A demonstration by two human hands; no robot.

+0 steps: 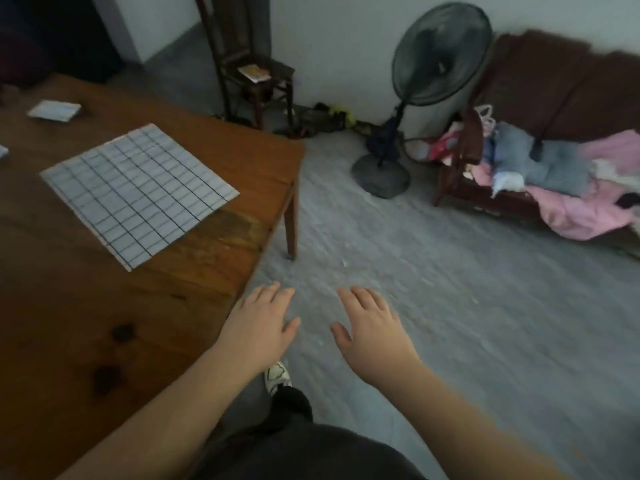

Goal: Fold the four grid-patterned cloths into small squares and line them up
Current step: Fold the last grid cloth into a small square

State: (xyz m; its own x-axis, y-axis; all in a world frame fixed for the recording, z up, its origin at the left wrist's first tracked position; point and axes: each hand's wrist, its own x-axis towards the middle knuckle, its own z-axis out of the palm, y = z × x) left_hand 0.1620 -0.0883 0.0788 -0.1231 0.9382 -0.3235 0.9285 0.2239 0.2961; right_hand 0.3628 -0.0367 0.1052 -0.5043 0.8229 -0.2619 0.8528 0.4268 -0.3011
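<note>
A grid-patterned cloth [138, 192] lies spread flat on the wooden table [86, 323], near its right edge. A folded grid cloth [54, 110] sits farther back on the table, and the corner of another folded one [2, 151] shows at the left frame edge. My left hand [261, 322] hovers palm down just past the table's right edge, fingers straight, holding nothing. My right hand [372, 329] hovers beside it over the floor, also flat and empty. Both hands are well to the right of the spread cloth.
A standing fan [433, 81] is on the grey floor to the right. A wooden sofa [540, 150] piled with clothes is behind it. A dark wooden chair [256, 74] stands by the wall. My shoe [277, 372] shows below my hands.
</note>
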